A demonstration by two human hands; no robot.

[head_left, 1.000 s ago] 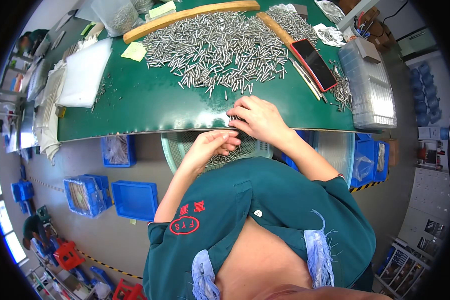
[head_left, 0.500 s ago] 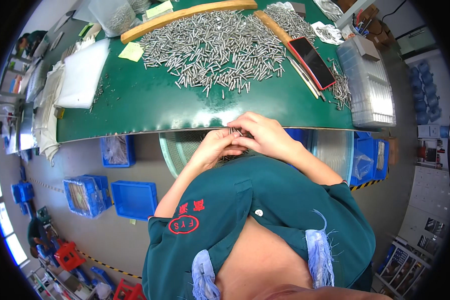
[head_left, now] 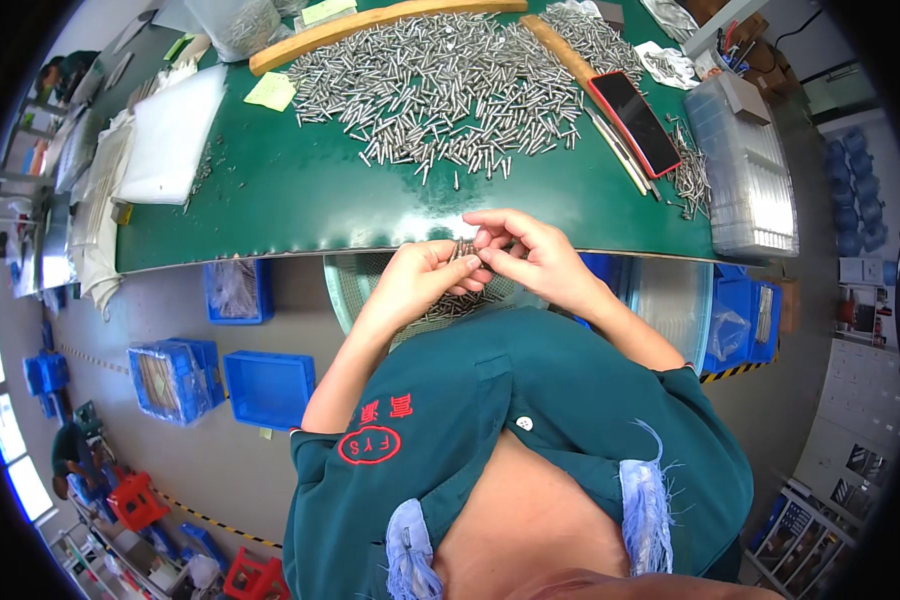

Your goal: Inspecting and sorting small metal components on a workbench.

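Note:
At the table's near edge, my left hand [head_left: 425, 278] is closed around a small bunch of slim metal pins [head_left: 463, 250], which stick up between thumb and fingers. My right hand [head_left: 542, 262] meets it from the other side, its thumb and fingertips pinched beside the bunch; what lies in that pinch is too small to make out. Beneath both hands is a pale green mesh basket [head_left: 342, 300], with more pins partly visible inside. Beyond them, a wide heap of similar silver pins [head_left: 430, 90] covers the green table [head_left: 310, 215].
Wooden strips [head_left: 390, 22] border the heap. To the right are a red-edged phone [head_left: 635, 125], thin sticks [head_left: 615, 150] and stacked clear plastic trays [head_left: 740, 170]. A white foam sheet [head_left: 173, 135] lies left. Blue bins [head_left: 268, 388] stand on the floor.
Both hands have parted slightly, and the bunch of pins in my left hand shows more. My right fingers have lifted a little. The whole view has shifted slightly.

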